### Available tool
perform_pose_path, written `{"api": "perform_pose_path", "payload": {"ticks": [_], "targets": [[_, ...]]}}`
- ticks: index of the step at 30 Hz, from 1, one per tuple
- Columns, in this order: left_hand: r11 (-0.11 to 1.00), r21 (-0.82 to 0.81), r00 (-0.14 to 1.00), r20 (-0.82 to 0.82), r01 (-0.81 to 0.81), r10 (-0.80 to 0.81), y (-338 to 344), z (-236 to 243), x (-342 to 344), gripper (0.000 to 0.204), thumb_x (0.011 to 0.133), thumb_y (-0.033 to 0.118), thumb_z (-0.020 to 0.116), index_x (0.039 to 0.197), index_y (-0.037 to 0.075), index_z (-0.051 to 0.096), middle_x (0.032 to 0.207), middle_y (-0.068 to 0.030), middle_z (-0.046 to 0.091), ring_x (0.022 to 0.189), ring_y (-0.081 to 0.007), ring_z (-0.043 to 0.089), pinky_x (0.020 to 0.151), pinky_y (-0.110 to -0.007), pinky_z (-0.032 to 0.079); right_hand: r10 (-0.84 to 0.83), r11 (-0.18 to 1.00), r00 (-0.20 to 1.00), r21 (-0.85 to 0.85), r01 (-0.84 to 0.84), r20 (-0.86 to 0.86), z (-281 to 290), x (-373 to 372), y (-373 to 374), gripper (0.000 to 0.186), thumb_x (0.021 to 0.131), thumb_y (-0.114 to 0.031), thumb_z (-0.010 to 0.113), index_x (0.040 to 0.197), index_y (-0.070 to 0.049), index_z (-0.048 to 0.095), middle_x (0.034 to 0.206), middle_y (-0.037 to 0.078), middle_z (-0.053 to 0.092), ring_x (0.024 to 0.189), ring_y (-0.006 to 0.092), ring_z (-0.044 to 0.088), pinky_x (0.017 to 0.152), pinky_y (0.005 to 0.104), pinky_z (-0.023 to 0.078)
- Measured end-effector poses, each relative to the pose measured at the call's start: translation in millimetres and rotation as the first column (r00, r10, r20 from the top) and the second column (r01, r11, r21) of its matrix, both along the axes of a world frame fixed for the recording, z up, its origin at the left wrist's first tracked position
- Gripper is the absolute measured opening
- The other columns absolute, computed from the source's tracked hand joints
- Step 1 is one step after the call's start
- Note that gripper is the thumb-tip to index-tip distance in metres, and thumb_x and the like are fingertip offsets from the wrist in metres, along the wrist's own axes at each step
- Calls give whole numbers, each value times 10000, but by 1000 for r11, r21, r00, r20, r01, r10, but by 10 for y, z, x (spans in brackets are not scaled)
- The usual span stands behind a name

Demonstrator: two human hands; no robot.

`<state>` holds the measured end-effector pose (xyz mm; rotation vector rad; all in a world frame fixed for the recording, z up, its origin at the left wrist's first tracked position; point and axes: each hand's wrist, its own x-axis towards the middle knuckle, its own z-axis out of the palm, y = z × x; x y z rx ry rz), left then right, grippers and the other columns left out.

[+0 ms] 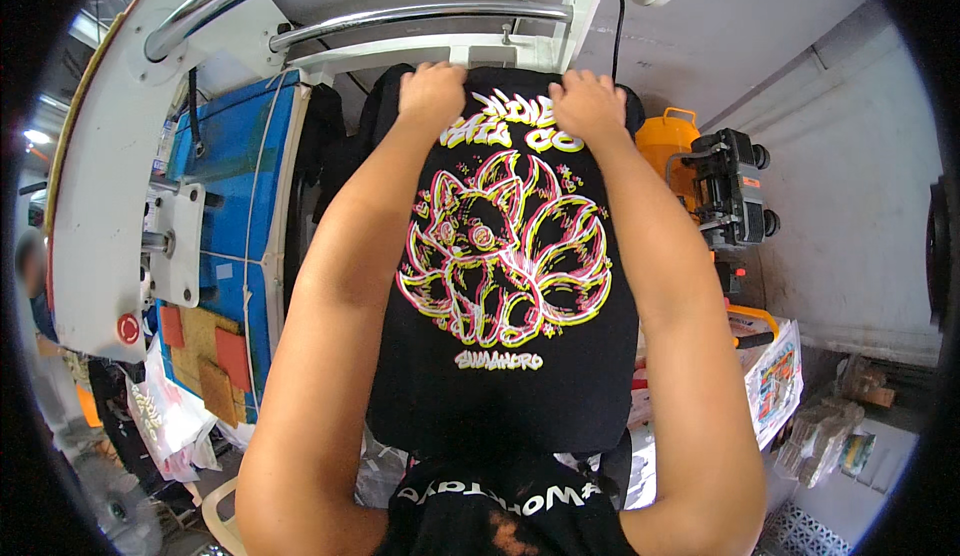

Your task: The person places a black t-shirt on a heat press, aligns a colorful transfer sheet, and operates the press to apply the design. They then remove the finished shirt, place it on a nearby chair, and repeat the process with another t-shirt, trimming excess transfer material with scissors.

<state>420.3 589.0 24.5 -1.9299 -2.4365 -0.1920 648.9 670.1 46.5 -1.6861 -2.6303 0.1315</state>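
A black T-shirt (500,406) lies stretched flat over a board in front of me, its far end against a white machine frame. Its print (505,266) is a fox-like animal with several tails, outlined in white, pink and yellow, with lettering above and below. My left hand (434,94) is at the shirt's far edge, left of the upper lettering, fingers bent over the edge. At the same edge further right, my right hand (589,104) curls over the cloth and covers part of the lettering. Both fingertips are partly hidden. The board under the shirt is covered.
Chrome bars (430,18) cross beyond the shirt. A blue panel (232,196) tied with cord stands at the left, near a red stop button (128,329) on a white machine plate. To the right are an orange container (668,141) and a black-and-grey device (730,191).
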Motion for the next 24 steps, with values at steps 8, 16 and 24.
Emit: {"api": "perform_pose_path", "payload": {"ticks": [8,16,24], "targets": [[986,147,993,63,85,-95,-2801,-90,824,624,978,350,615,1532,119,444,1600,-192,383,1471,-464,330,1195,-622,255,225,970,972,113,-217,-65,-268,1231,-2165,742,1002,-568,498,1565,-95,397,1644,166,326,1529,441,229,1222,633,169],[979,131,793,608,-159,48,-4923,-308,1255,700,1029,263,564,1616,67,236,1585,-355,279,1309,-558,483,1044,-524,484,-208,975,976,63,213,-69,-464,2164,-4304,733,1026,-501,501,1617,-119,294,1694,164,212,1505,484,257,1215,586,250],[977,136,844,531,-166,70,-4955,-502,1243,686,1042,323,501,1617,62,232,1514,-338,400,1250,-540,546,1048,-609,450,-272,962,962,7,272,6,-519,2169,-4347,729,1062,-536,384,1646,-141,197,1720,118,150,1548,424,188,1226,624,182]]}}
